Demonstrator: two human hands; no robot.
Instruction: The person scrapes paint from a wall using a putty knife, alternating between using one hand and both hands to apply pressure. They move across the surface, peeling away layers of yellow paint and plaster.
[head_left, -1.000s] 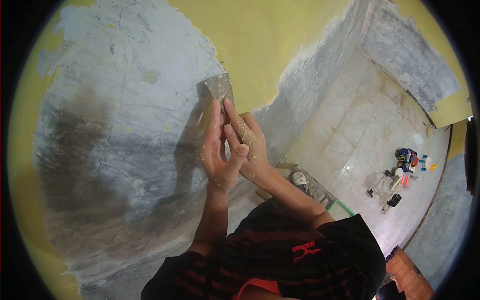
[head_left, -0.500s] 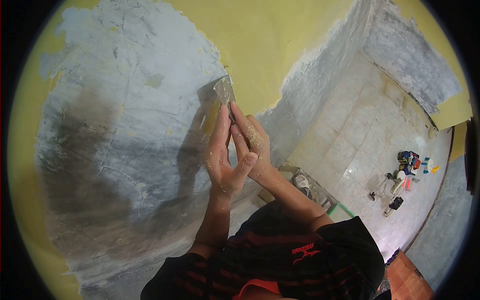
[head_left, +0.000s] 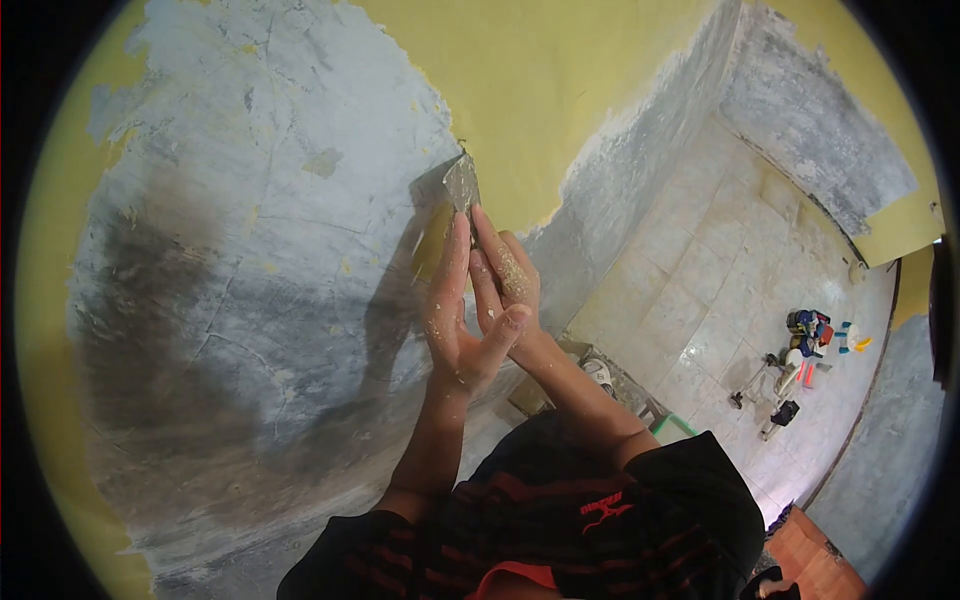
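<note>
Both hands are pressed together against a wall, working a metal scraper (head_left: 463, 183) whose blade sits at the ragged edge where yellow paint (head_left: 560, 80) meets the bare grey plaster (head_left: 250, 250). The right hand (head_left: 508, 290) is wrapped around the tool's handle, which is hidden inside the grip, with its index finger stretched up along the back of the blade; the skin is flecked with pale paint dust. The left hand (head_left: 455, 320) lies flat against the right one, fingers straight and close together, the fingertips reaching nearly to the blade, and the thumb hooks across the right hand's knuckles; whether it actually grips the handle or only presses on it is hard to tell from this angle. The blade tilts slightly, its upper corner touching the paint line. Small yellow flakes dot the scraped plaster to the left of the hands. Below, the person's black shirt (head_left: 600, 510) with red stripes and a red logo fills the lower part of the view. Well apart to the right, on the pale tiled floor (head_left: 720, 260), lies a cluster of colourful tools and bottles (head_left: 805, 345).
</note>
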